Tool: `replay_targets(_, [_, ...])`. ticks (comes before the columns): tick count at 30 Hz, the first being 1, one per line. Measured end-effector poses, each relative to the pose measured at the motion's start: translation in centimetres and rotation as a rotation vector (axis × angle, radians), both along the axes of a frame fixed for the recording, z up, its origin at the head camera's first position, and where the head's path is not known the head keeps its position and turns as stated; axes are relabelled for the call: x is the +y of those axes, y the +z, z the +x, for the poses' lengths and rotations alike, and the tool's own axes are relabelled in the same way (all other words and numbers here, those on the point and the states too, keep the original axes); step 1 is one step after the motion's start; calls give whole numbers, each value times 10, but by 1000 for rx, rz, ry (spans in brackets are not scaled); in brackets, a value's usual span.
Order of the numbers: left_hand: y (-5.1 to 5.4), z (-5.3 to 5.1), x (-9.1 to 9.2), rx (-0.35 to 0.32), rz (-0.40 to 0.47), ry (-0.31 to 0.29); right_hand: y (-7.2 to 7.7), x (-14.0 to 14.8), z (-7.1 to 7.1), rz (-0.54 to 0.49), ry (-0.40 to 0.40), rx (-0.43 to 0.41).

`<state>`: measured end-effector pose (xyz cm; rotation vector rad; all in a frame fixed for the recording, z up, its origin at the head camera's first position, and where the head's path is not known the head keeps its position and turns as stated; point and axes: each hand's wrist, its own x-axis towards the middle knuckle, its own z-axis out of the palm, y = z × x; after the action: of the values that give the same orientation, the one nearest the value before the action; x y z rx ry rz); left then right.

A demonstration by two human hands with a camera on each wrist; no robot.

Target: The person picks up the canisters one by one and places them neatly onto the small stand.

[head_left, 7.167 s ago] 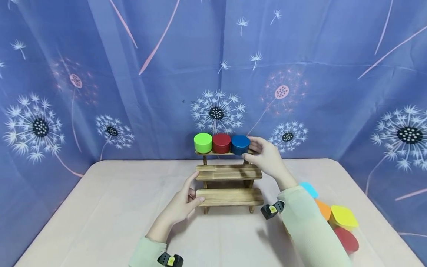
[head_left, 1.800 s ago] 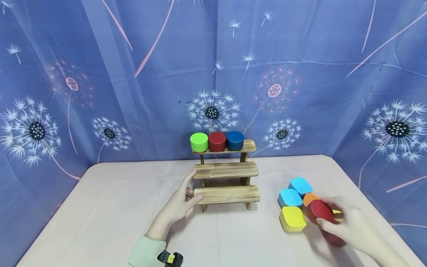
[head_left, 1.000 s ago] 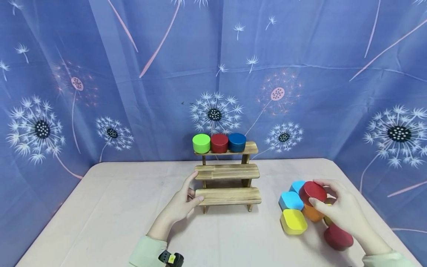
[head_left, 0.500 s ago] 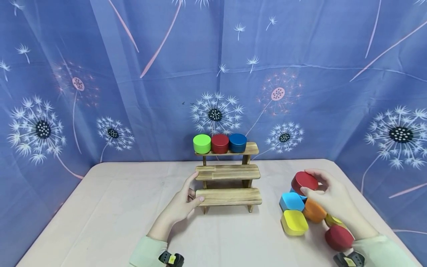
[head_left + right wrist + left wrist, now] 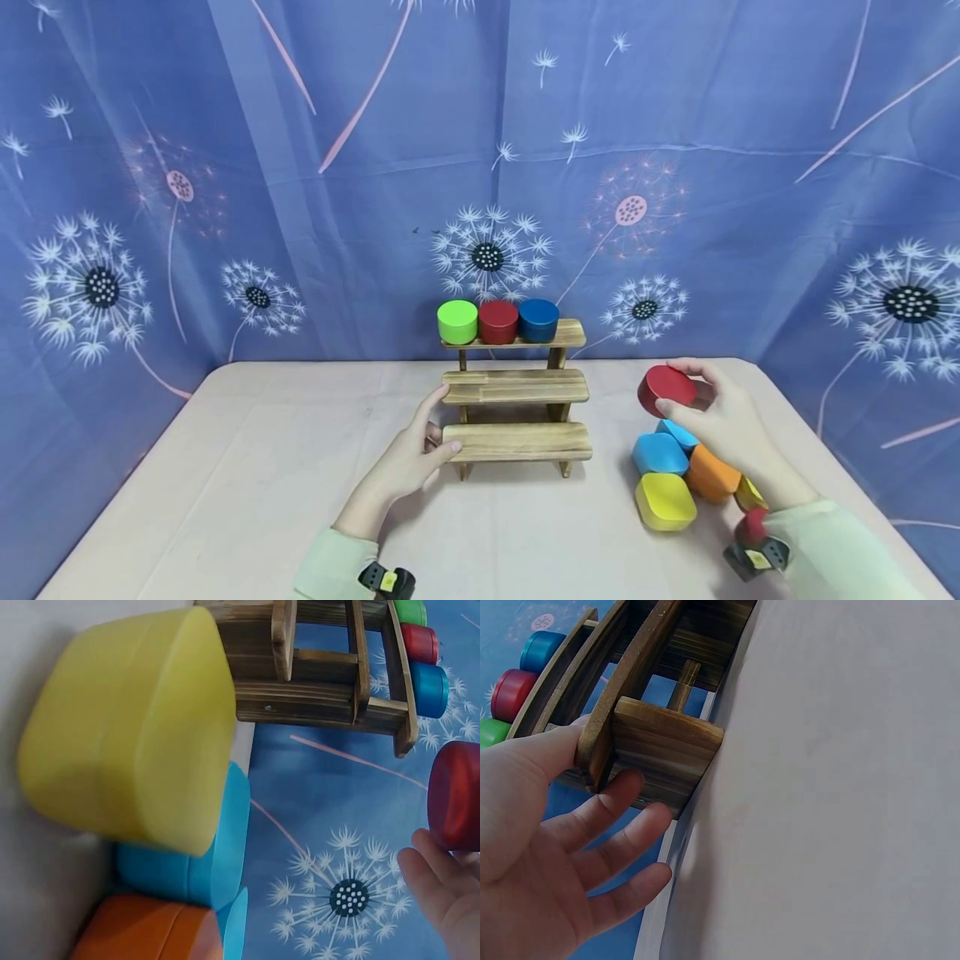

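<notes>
My right hand [image 5: 723, 412] holds a round red tin [image 5: 667, 390] above the right side of the table, thumb and fingers on its sides. The same red tin [image 5: 456, 796] shows at the right edge of the right wrist view. My left hand [image 5: 405, 454] grips the left end of a three-step wooden display stand [image 5: 517, 442]. In the left wrist view its thumb lies over the lowest step, with the other fingers loosely bent below. On the top step stand a green tin [image 5: 457, 322], a red tin [image 5: 498, 322] and a blue tin [image 5: 538, 322] in a row.
Under my right forearm sit blue tins [image 5: 660, 454], an orange tin [image 5: 712, 473] and a yellow tin [image 5: 666, 502]. Another yellow tin [image 5: 750, 495] and a red tin [image 5: 752, 527] are partly hidden by the arm. A blue dandelion-print curtain [image 5: 360, 250] stands behind the table [image 5: 247, 483].
My right hand released the blue tin on the top step, went to the group at right and lifted a red tin, now moved farther back and left. My left hand stays at the stand.
</notes>
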<state>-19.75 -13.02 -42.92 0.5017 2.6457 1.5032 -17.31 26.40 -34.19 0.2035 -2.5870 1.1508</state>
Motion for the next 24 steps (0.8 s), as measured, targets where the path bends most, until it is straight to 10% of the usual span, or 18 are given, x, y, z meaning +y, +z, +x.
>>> replay_targets(24, [-1,0,0,13,-2,-7,0,-38,-36,-264,71,144])
